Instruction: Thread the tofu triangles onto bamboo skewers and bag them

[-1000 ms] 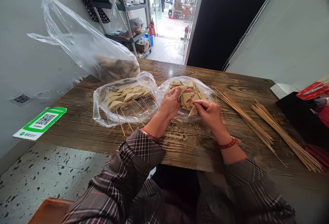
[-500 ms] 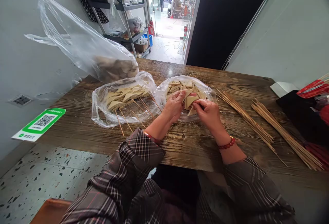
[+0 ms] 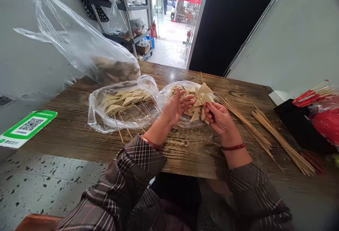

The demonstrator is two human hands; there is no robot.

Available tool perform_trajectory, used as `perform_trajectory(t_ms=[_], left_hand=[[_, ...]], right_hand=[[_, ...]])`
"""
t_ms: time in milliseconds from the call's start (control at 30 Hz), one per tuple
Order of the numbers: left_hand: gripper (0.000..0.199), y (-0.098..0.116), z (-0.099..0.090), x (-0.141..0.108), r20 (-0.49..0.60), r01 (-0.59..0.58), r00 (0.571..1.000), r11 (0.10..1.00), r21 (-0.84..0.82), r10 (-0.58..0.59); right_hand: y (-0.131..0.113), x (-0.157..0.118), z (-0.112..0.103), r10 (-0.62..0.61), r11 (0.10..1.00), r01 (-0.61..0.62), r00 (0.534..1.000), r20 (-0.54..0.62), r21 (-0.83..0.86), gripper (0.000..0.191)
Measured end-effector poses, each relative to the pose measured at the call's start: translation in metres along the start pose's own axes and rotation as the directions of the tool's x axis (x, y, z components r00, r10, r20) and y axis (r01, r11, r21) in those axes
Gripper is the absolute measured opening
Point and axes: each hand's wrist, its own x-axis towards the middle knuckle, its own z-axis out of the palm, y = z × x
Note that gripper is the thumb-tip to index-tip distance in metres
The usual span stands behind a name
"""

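My right hand (image 3: 218, 118) is closed on a skewer with pale triangular pieces (image 3: 204, 88) on it; the skewer's bare tip points up and away. My left hand (image 3: 176, 108) is open, palm turned up, fingers apart, just left of the skewer. Beneath and beyond both hands, a clear plastic bag (image 3: 165, 91) holds loose triangular pieces (image 3: 195, 116). On the left, another clear bag (image 3: 92, 114) holds a pile of triangles (image 3: 127, 100), with several thin sticks (image 3: 118, 128) poking out toward me.
Two bundles of bare skewers (image 3: 246, 128) lie on the right of the wooden table (image 3: 172, 153). A black box (image 3: 304, 125) stands at the right edge. A tall plastic bag (image 3: 113, 69) is at the back left, a green QR card (image 3: 29, 126) at the left edge.
My left hand has let go and opened its fingers. My right hand has lifted the skewer with triangles upright above the bag. The view has shifted slightly to the right.
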Motion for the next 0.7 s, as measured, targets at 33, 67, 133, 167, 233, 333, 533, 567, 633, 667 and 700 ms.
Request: perform_trajectory(t_ms=[33,67,133,167,233,333,533,567,633,667,700], left_hand=[[0.046,0.000,0.000,0.000,-0.012,0.000,1.000,1.000,0.012,0.000],[0.041,0.000,0.000,0.000,-0.030,-0.002,1.000,1.000,0.028,0.003],[0.030,-0.001,-0.001,0.001,-0.075,-0.015,0.997,0.998,0.065,0.020],[0.024,-0.001,-0.002,0.002,-0.097,-0.029,0.995,0.996,0.088,0.037],[0.015,-0.001,-0.003,0.003,-0.123,-0.063,0.989,0.988,0.141,0.081],[0.010,-0.003,-0.006,0.006,-0.122,-0.114,0.982,0.967,0.228,0.144],[0.006,-0.015,-0.017,0.020,0.008,-0.251,0.954,0.785,0.566,0.300],[0.007,-0.018,-0.019,0.021,0.066,-0.295,0.938,0.682,0.669,0.341],[0.010,-0.021,-0.022,0.023,0.209,-0.368,0.894,0.385,0.846,0.396],[0.012,-0.023,-0.023,0.023,0.289,-0.395,0.871,0.217,0.893,0.396],[0.014,-0.024,-0.024,0.022,0.370,-0.421,0.849,0.060,0.905,0.377]], right_hand=[[-0.001,-0.001,0.001,0.018,0.999,-0.019,1.000,0.020,0.047,0.039],[-0.002,-0.002,0.001,0.031,0.996,-0.034,0.999,0.036,0.084,0.036],[-0.003,-0.004,0.002,0.047,0.990,-0.053,0.998,0.052,0.129,0.032],[-0.003,-0.004,0.002,0.050,0.989,-0.056,0.997,0.051,0.137,0.031],[-0.004,-0.004,0.001,0.044,0.990,-0.049,0.998,0.039,0.130,0.031],[-0.003,-0.002,-0.002,-0.006,0.998,0.006,1.000,-0.008,0.059,0.035],[0.004,0.004,-0.009,-0.267,0.945,0.214,0.941,-0.206,-0.248,0.038],[0.004,0.005,-0.009,-0.306,0.926,0.235,0.926,-0.222,-0.297,0.037],[0.006,0.006,-0.010,-0.352,0.896,0.255,0.907,-0.231,-0.363,0.034],[0.006,0.006,-0.010,-0.360,0.889,0.258,0.904,-0.229,-0.379,0.033],[0.006,0.006,-0.010,-0.365,0.885,0.260,0.903,-0.228,-0.387,0.032]])
